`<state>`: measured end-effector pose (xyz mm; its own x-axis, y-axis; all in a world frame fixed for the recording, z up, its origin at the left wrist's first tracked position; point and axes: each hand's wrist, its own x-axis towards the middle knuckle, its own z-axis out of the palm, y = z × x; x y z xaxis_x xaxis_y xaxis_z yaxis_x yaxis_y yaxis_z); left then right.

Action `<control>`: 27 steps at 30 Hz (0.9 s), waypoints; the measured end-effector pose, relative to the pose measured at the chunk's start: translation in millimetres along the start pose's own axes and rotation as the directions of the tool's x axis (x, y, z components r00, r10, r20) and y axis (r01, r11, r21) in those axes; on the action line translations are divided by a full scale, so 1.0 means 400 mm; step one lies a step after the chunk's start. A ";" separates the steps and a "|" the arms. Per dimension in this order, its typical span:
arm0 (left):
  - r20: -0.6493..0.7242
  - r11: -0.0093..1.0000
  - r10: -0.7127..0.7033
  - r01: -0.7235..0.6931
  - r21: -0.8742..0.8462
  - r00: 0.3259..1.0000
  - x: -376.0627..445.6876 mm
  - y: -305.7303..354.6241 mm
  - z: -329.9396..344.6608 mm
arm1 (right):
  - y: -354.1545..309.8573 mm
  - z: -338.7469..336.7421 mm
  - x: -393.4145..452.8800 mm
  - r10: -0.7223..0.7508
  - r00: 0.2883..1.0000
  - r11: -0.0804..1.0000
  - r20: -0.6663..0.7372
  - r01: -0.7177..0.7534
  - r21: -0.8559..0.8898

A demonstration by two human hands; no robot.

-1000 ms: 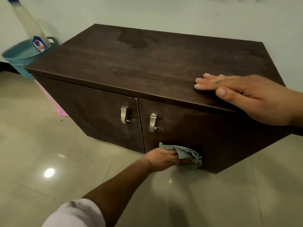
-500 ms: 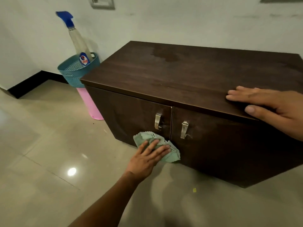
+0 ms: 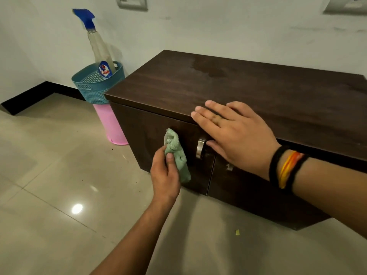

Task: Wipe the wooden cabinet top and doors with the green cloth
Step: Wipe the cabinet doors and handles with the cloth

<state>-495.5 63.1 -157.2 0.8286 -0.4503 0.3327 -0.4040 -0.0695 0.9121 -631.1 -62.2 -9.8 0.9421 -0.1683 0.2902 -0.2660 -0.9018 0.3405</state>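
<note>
Tiled floor [image 3: 59, 195] carries wooden cabinet [image 3: 258, 100]. My left hand [image 3: 165, 175], fingers clamped on green cloth [image 3: 176, 155], presses left door [image 3: 149, 139]; right hand [image 3: 234, 135], fingers spread flat, rests on cabinet's front edge.

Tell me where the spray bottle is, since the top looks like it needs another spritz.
In the head view the spray bottle stands at upper left in the teal basket, by the wall, just past the cabinet's left end.

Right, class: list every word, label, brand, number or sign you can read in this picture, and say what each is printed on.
"Colin": on the blue label of the spray bottle standing in the teal basket.
Smaller print on that label: too small to read.
Cabinet, green cloth, wall plates: no text visible.
</note>
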 end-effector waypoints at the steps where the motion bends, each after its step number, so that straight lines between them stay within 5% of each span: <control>1: 0.020 0.999 0.018 -0.017 -0.038 1.000 0.007 0.012 -0.003 | -0.006 -0.004 0.018 0.037 0.999 0.999 0.039 -0.038 0.023; 7: 0.129 0.974 0.225 -0.223 -0.036 0.966 0.004 0.083 0.015 | -0.012 -0.019 0.068 0.191 0.965 0.964 0.182 -0.219 0.149; 15: -0.057 0.984 0.174 -0.176 -0.027 0.983 -0.016 0.094 0.080 | -0.025 -0.022 0.074 0.221 0.953 0.959 0.206 -0.251 0.135; 27: 0.080 0.976 0.213 -0.216 0.037 0.974 0.008 0.077 0.063 | -0.028 -0.012 0.067 0.207 0.966 0.973 0.154 -0.220 0.073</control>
<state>-515.0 37.1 -133.9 0.6899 -0.5244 0.4991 -0.5879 -0.0036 0.8089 -603.7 -54.6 -1.6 0.8864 -0.4108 0.2135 -0.4515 -0.8691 0.2023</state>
